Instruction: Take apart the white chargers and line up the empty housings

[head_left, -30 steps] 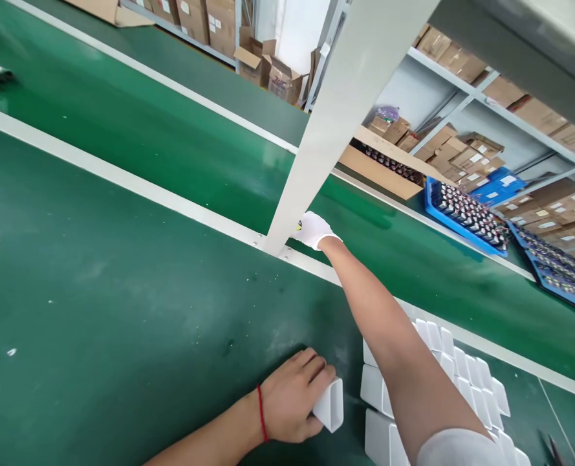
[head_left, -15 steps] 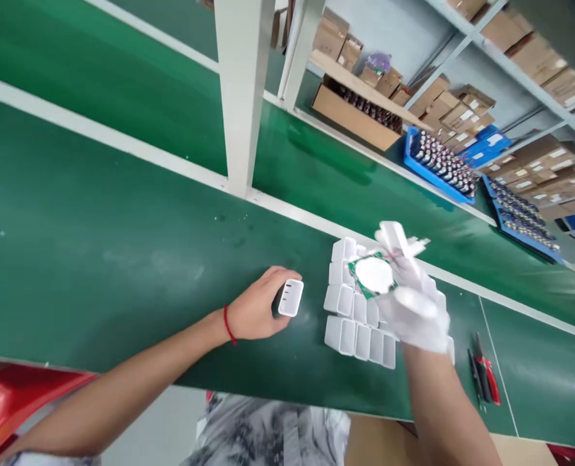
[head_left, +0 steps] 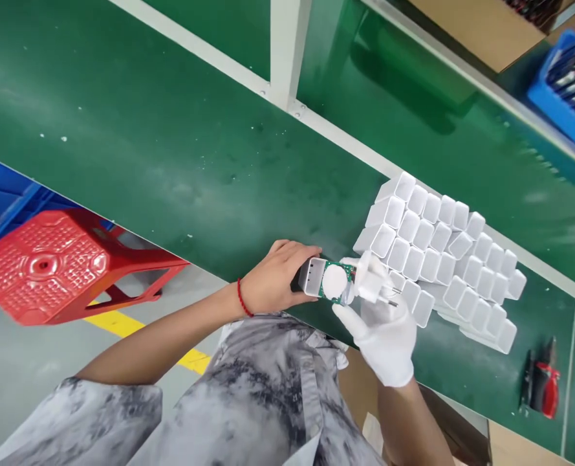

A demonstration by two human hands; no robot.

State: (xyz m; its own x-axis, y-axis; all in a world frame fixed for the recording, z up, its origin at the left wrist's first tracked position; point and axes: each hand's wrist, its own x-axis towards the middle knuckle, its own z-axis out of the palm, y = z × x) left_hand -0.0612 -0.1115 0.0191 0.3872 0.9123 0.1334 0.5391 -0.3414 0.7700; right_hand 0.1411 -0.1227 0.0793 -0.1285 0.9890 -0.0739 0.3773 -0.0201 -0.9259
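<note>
Your bare left hand (head_left: 280, 277) has the white rectangular plastic shell (head_left: 312, 276) gripped with its open end facing your gloved right hand (head_left: 381, 323), which is pinching the white plug cap with the green circuit board (head_left: 348, 283) right at the shell's mouth, just over the near edge of the green bench (head_left: 171, 149). I'd line the board up square with the opening and slide it straight in, no forcing. The stack of empty white shells (head_left: 442, 252) sits just beside your right hand, so mind your elbow.

view: single, head-worn | direction: steeply downward and forward, frame tilted | range: close, hands (head_left: 326, 291) seen at the near edge of the green table (head_left: 171, 142) | shared: none, only one view is given
</note>
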